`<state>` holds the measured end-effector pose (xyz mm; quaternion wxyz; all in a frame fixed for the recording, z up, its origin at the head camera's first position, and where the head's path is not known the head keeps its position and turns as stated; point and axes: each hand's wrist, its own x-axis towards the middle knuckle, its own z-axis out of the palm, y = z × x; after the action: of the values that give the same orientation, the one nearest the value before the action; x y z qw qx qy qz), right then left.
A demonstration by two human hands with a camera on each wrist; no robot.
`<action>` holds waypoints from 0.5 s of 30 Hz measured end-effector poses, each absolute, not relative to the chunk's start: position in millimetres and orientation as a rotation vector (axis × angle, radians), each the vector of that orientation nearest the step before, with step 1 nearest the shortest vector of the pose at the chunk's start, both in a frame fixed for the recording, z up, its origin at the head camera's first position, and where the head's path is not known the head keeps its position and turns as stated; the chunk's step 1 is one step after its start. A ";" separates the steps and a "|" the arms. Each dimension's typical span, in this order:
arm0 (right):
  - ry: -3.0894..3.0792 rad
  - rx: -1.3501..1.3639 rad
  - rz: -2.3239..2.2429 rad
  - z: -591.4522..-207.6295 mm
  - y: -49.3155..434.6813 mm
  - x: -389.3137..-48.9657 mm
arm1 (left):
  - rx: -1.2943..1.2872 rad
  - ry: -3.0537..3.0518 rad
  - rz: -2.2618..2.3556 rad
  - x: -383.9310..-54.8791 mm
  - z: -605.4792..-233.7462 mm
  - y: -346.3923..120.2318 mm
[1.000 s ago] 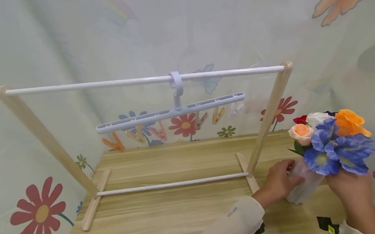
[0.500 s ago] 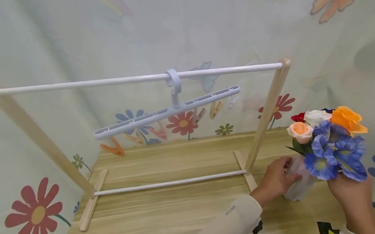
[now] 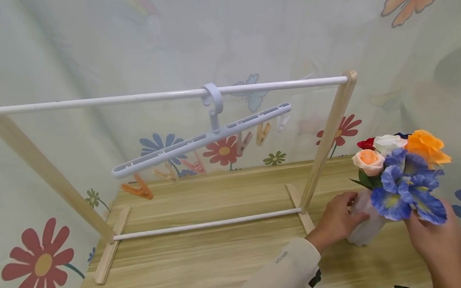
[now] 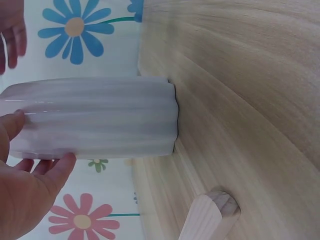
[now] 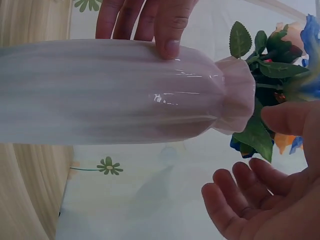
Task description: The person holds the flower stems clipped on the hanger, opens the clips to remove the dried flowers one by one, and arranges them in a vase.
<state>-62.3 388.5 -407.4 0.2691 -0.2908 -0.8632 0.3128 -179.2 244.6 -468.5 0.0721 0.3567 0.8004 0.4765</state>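
A pale pinkish-white ribbed vase [image 3: 363, 226] stands upright on the wooden table at the right. My left hand [image 3: 338, 219] grips its left side, the thumb in front and the other fingers behind, as the left wrist view also shows. Out of the vase rise artificial flowers: a big blue iris [image 3: 406, 187], an orange flower [image 3: 426, 146], a peach rose [image 3: 369, 162], a white rose [image 3: 388, 143] and a red one. My right hand [image 5: 280, 185] is beside the vase's neck under the blooms, fingers loosely bent, holding nothing. Its thumb lies close to the green leaves [image 5: 257, 137].
Left of the vase stands a wooden drying rack with a white top rail [image 3: 134, 98] and a lower rail [image 3: 207, 225]. From the top rail hangs a pale blue hanger [image 3: 203, 139], tilted, with several clothespins [image 3: 140, 190]. A flower-printed curtain [image 3: 248, 38] backs the table.
The blue iris has turned a little, its right petals reaching less far out. My right hand has drawn slightly away from the flowers. The hanger has swung, its left end lower. The left hand keeps its grip.
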 end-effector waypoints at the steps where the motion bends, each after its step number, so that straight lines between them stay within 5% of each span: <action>1: -2.332 -0.787 0.866 -409.4 387.6 -59.9 | 1.075 2.404 1.432 -179.2 -469.1 244.0; 15: -2.649 -0.997 0.877 -421.4 369.0 -49.0 | 1.056 2.633 0.941 -169.7 -452.8 204.3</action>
<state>-49.0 369.0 -421.4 0.0888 -0.3352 -0.8904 0.2949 -169.7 204.3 -452.8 0.0763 0.3523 0.8784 0.3139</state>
